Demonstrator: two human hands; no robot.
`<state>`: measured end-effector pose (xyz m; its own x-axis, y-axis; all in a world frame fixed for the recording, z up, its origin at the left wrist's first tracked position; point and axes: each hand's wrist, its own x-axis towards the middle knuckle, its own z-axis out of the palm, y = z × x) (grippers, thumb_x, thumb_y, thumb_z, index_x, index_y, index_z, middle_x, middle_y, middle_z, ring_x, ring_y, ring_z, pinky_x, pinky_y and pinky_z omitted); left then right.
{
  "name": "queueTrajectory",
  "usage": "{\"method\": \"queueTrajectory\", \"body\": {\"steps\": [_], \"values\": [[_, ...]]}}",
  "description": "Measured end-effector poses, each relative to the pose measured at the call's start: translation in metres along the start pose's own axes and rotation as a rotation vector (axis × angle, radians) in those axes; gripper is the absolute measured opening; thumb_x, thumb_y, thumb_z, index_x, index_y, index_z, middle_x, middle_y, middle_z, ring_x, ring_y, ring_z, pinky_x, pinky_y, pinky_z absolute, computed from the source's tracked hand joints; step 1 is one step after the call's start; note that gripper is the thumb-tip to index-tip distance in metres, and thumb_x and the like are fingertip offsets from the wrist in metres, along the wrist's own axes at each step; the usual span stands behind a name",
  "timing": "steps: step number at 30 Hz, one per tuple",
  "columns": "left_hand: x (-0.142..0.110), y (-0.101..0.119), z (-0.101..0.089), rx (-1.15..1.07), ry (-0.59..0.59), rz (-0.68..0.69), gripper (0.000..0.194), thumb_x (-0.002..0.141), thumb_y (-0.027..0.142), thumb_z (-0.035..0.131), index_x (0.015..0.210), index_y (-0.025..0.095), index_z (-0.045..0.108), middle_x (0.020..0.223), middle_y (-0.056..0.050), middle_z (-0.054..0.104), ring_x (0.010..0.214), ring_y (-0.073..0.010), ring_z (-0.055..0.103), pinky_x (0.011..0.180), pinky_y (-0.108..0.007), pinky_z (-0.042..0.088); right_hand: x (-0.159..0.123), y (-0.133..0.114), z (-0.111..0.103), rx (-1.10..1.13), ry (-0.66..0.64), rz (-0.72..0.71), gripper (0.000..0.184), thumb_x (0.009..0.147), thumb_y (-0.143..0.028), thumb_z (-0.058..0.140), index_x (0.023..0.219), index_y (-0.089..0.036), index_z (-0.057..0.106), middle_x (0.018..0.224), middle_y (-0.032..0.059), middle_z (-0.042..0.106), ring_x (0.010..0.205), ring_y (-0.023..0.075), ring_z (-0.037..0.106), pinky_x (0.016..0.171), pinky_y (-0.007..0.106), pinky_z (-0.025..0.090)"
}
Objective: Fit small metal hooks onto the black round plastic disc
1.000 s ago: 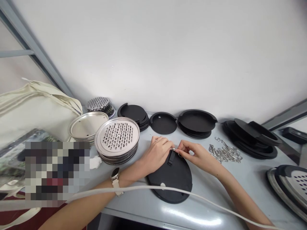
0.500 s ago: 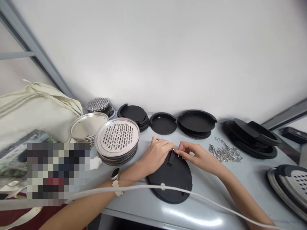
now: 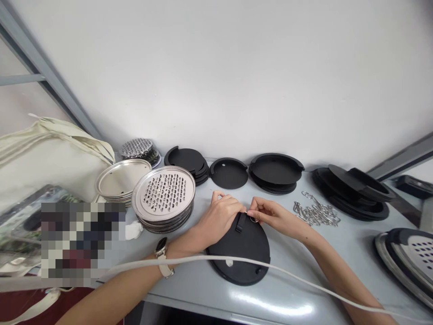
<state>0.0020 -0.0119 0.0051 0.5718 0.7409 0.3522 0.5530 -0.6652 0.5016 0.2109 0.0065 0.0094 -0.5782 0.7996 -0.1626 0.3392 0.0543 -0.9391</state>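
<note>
A black round plate (image 3: 245, 257) lies on the grey table in front of me, with a small raised black tab (image 3: 240, 223) near its far edge. My left hand (image 3: 221, 215) rests over the plate's far left edge, fingers closed on it beside the tab. Opposite it, my right hand (image 3: 270, 216) pinches a small metal ring (image 3: 255, 219) at the same edge. A bit of metal shows between the fingertips of both hands; how it joins the plate is hidden. Right of my right hand lies a pile of wire metal rings (image 3: 316, 214).
Metal grater discs (image 3: 165, 194) and plain metal discs (image 3: 123, 178) are stacked at left. Black round trays (image 3: 277, 171) line the wall, with more black parts (image 3: 352, 194) at right. A white cable (image 3: 189, 258) crosses in front. A cream bag (image 3: 50, 153) stands far left.
The view has shifted very slightly. Both hands keep their places at the plate's far edge, and the right fingertips have barely moved with the ring.
</note>
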Motion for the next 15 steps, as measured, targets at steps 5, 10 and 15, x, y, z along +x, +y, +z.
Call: {"method": "queueTrajectory", "body": {"steps": [5, 10, 15], "values": [[0.0017, -0.0035, 0.0024, -0.053, 0.021, -0.018, 0.022, 0.093, 0.013, 0.043, 0.083, 0.019, 0.062, 0.084, 0.003, 0.067, 0.084, -0.013, 0.056, 0.089, -0.033, 0.023, 0.0029, 0.0049, -0.0016, 0.09, -0.013, 0.009, 0.024, 0.086, -0.043, 0.057, 0.087, -0.02, 0.049, 0.069, -0.0039, 0.047, 0.066, 0.0108, 0.046, 0.062, 0.024, 0.041], [0.0033, -0.0022, 0.0014, -0.093, 0.023, -0.044, 0.023, 0.094, 0.013, 0.041, 0.091, 0.021, 0.062, 0.09, 0.003, 0.067, 0.086, -0.0125, 0.057, 0.089, -0.032, 0.023, 0.0039, 0.0078, -0.003, 0.052, 0.009, 0.047, 0.028, 0.085, -0.046, 0.057, 0.085, -0.018, 0.056, 0.071, -0.0015, 0.05, 0.068, 0.0114, 0.047, 0.062, 0.024, 0.04], [0.0036, -0.0004, 0.0006, -0.046, 0.023, -0.039, 0.02, 0.095, 0.015, 0.04, 0.091, 0.021, 0.059, 0.091, 0.003, 0.065, 0.088, -0.0134, 0.056, 0.09, -0.032, 0.024, 0.0031, 0.006, -0.0025, -0.015, 0.015, 0.051, 0.031, 0.084, -0.047, 0.057, 0.083, -0.017, 0.058, 0.071, -0.0007, 0.052, 0.067, 0.012, 0.047, 0.062, 0.025, 0.04]]}}
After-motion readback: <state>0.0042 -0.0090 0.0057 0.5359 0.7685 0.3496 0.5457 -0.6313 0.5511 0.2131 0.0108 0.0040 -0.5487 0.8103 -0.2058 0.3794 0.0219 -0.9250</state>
